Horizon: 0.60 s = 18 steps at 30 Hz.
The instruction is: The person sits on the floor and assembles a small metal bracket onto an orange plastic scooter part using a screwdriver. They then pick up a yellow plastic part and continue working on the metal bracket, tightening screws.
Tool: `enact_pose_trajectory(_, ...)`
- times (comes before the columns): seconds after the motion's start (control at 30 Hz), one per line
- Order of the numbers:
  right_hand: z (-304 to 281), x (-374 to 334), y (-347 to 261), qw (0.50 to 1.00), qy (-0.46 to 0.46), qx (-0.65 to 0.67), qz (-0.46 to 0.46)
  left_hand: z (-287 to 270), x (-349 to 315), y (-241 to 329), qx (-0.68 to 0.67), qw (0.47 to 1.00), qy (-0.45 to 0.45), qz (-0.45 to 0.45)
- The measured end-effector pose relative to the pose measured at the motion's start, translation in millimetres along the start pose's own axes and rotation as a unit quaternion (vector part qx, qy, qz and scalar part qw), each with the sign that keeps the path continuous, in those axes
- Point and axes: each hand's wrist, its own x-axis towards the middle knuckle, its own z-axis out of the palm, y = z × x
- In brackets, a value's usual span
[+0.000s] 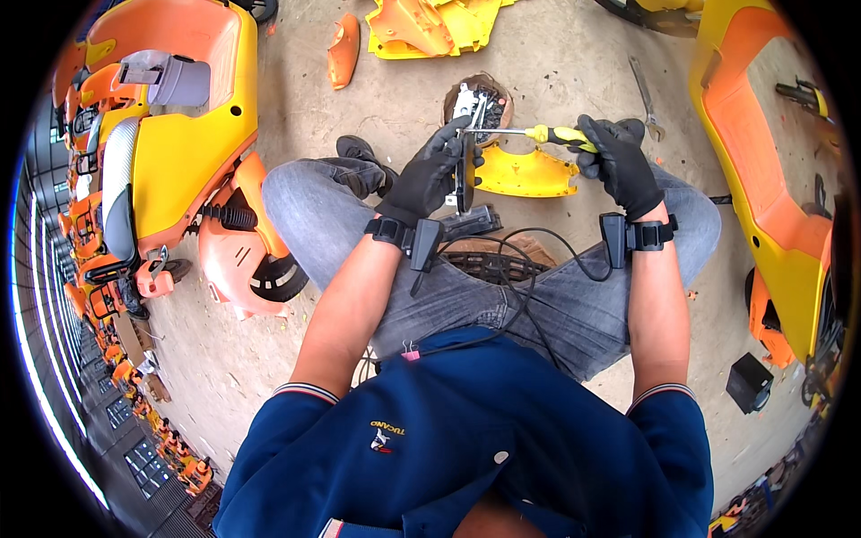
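Observation:
In a black glove, my left hand grips a thin dark plate-like part, seen nearly edge-on, so its exact kind is unclear. My right hand, gloved too, is wrapped round the yellow-and-black handle of a screwdriver. The screwdriver lies level, its shaft pointing left and its tip at the upper end of the dark part. Just beyond, on the floor, sit a curved yellow panel and a round container of small metal and dark pieces.
A yellow-and-orange scooter stands at the left, another at the right. A wrench, an orange cover and stacked yellow panels lie on the concrete floor. Black cables cross my lap; a black box sits lower right.

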Motion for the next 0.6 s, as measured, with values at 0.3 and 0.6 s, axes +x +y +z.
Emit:
enact_pose_trajectory(0.3, 10.3, -24.9, -25.0, 0.994, -0.048, -0.088, 0.051, 2.2, -5.1, 13.9, 0.052, 0.998, 0.019, -0.006)
enact_pose_trajectory(0.6, 7.3, -15.7, -0.3, 0.98, -0.081, -0.13, -0.125, -3.5, -6.1, 13.6, 0.081, 0.996, 0.022, -0.02)
